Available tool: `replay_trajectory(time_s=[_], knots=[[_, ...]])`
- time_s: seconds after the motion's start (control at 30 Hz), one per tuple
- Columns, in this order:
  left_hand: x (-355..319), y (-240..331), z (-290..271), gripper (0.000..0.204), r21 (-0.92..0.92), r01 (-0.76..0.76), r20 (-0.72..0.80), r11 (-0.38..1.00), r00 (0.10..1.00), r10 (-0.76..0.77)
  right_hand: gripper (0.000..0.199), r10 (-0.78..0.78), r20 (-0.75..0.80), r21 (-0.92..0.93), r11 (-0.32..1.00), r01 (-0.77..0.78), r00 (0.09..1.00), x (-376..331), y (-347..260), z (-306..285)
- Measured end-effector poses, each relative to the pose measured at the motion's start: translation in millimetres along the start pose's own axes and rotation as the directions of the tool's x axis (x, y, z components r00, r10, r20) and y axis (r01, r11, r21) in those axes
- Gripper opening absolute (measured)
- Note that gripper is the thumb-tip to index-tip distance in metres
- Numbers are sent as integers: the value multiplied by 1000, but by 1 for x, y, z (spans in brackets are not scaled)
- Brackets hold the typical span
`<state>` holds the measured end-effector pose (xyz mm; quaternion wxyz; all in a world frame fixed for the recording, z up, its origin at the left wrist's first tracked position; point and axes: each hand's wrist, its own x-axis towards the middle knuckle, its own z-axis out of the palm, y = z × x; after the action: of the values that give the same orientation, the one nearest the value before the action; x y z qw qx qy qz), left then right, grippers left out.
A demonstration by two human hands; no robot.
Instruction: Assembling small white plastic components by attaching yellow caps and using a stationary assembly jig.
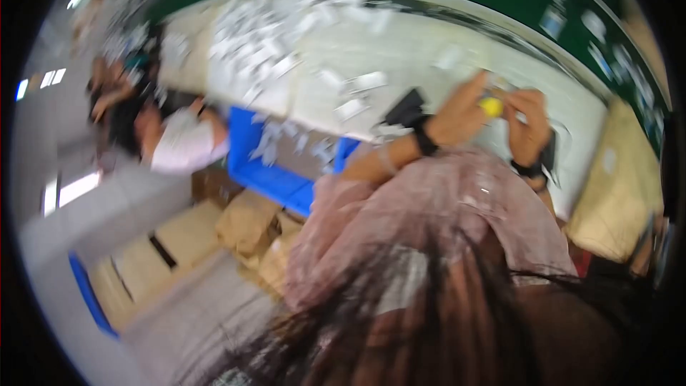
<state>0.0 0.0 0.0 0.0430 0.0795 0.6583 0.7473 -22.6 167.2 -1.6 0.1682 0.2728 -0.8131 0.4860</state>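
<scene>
My left hand (pixel 459 113) and my right hand (pixel 529 123) are close together over the pale worktable (pixel 414 64). A small yellow round thing (pixel 491 106) shows at the fingertips of my left hand, whose fingers are closed on it. The fingers of my right hand are pinched together just beside it; whatever they grip is too blurred to make out. Each wrist wears a black band. By my left forearm lies a black flat object (pixel 405 107) on the tabletop.
Many small white pieces (pixel 250 36) cover the table's far left, with a few white packets (pixel 368 82) nearer. A blue bin (pixel 275 184) holds white pieces. Cardboard boxes (pixel 186 232) stand lower left. Another person (pixel 184 139) works at left. A beige sack (pixel 618 179) is at right.
</scene>
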Motion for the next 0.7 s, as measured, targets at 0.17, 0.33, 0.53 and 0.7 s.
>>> replay_trajectory(time_s=[0.17,0.33,0.53,0.7], knots=[[12,-11,14,25,113,-86,-79,990,992,95,17,-39,36,18,999,39,999,7,12,-9],[0,-5,-6,24,205,-74,-132,976,986,102,18,-80,64,30,996,78,995,12,1,13],[-4,-3,-5,24,190,19,-132,982,991,6,23,-103,108,-44,993,108,989,17,-10,11],[0,-12,-2,27,325,-118,-110,938,981,161,25,-207,171,-89,970,225,963,18,-5,2]])
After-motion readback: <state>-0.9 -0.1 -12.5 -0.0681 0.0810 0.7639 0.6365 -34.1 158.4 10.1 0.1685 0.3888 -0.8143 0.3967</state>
